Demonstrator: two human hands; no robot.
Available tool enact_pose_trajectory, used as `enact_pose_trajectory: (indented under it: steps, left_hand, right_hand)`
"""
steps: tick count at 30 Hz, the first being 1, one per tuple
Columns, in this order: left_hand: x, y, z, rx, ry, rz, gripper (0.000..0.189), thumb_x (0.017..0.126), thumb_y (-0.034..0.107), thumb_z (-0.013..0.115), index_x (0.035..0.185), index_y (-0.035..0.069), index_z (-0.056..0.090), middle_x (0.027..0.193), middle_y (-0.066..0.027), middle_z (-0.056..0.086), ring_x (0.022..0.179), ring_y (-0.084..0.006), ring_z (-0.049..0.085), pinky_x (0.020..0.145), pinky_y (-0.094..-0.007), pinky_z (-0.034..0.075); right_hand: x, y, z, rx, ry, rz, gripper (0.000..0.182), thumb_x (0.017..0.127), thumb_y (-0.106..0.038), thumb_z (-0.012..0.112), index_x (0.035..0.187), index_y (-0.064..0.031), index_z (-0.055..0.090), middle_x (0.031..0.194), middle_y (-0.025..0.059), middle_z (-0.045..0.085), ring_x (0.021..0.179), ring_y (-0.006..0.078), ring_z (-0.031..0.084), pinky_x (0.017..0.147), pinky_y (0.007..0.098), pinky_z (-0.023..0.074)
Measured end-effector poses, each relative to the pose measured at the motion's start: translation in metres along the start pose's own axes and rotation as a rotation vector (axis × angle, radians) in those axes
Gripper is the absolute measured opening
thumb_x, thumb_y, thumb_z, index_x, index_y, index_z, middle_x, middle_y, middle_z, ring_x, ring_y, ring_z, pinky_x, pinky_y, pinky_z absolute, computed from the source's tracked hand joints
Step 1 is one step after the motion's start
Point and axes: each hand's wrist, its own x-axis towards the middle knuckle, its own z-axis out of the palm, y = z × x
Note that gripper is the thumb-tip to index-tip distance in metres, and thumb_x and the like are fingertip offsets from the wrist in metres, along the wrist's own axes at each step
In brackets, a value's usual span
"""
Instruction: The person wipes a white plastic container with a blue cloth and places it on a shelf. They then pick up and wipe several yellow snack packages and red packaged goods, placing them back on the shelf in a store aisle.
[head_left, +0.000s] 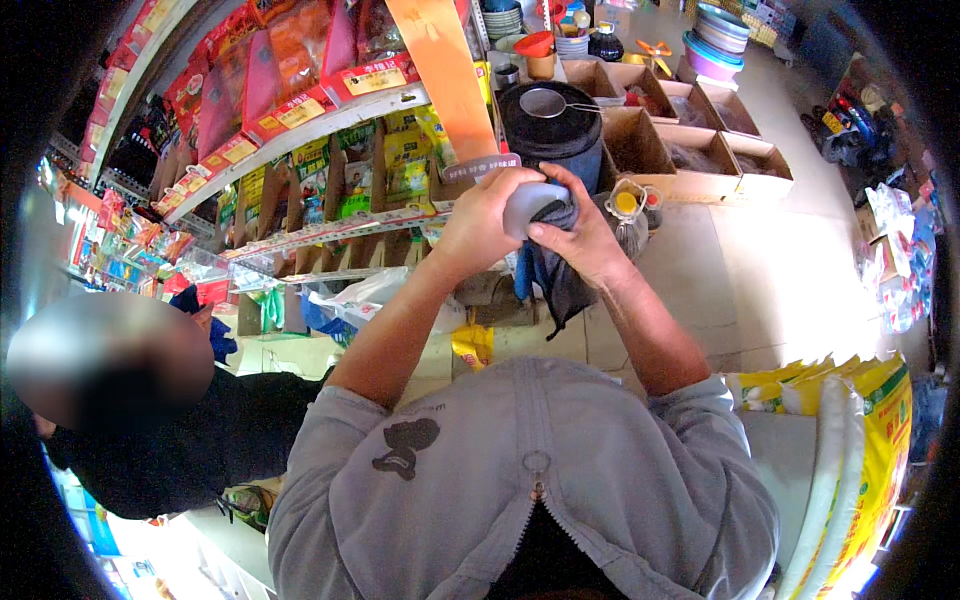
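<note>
Both hands meet at a smooth, rounded, pale grey object (531, 204), whose kind I cannot tell. My left hand (480, 214) grips its left side. On the other side, my right hand (586, 238) closes around a dark cloth (564, 216) pressed against the object. More dark fabric (568, 289) and a strip of blue fabric (523, 276) hang below the hands; whether they join the cloth is hidden. Just beyond the hands stands a dark blue barrel (577, 154) with a wire strainer (543, 103) lying on its black lid.
Shelves (352, 97) with packaged goods line the left. Cardboard boxes (637, 142), some holding bagged goods, sit ahead right. Bottles with yellow and red caps (628, 206) stand by the barrel. A person in black (180, 450) is close at left; yellow sacks (874, 450) stack at right.
</note>
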Motion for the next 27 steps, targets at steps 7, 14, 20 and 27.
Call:
enact_pose_trajectory:
  steps: [7,14,20,27]
  left_hand:
    - [-0.011,-0.009,-0.029,-0.230,0.049,-0.065,0.047,0.058,0.006,0.067,0.102,0.007,0.049,0.102,-0.0117,0.054,0.091,-0.0295,0.054,0.075,-0.0344,0.046]
    - [-0.020,-0.028,-0.043,-0.021,0.080,0.082,0.066,0.056,0.006,0.069,0.116,0.007,0.040,0.116,-0.0128,0.045,0.105,-0.0287,0.047,0.087,-0.0335,0.040]
    - [-0.044,-0.046,-0.052,-0.629,0.102,-0.244,0.091,0.054,0.009,0.073,0.129,0.005,0.021,0.126,-0.0128,0.033,0.115,-0.0212,0.035,0.096,-0.0337,0.029]
    - [-0.056,-0.056,-0.091,-0.484,0.060,-0.175,0.085,0.054,0.016,0.075,0.124,0.004,0.030,0.118,-0.0146,0.042,0.108,-0.0250,0.043,0.092,-0.0338,0.033]
  right_hand:
    - [0.007,-0.006,0.009,0.322,-0.084,0.133,0.062,0.072,-0.026,0.067,0.122,-0.0054,0.038,0.115,0.0051,0.045,0.107,0.0142,0.040,0.093,0.0290,0.0312]
    - [0.032,0.007,0.052,0.129,0.053,-0.075,0.054,0.070,-0.024,0.066,0.115,-0.0050,0.043,0.110,0.0048,0.045,0.105,0.0153,0.040,0.091,0.0289,0.0312]
    - [0.041,0.013,0.074,-0.178,0.073,-0.349,0.046,0.072,-0.015,0.057,0.114,-0.0031,0.044,0.115,0.0090,0.046,0.107,0.0185,0.043,0.092,0.0297,0.0314]
    - [0.049,0.002,0.090,-0.248,0.155,-0.242,0.027,0.086,-0.018,0.047,0.102,0.0006,0.055,0.101,0.0095,0.057,0.099,0.0177,0.050,0.089,0.0309,0.0353]
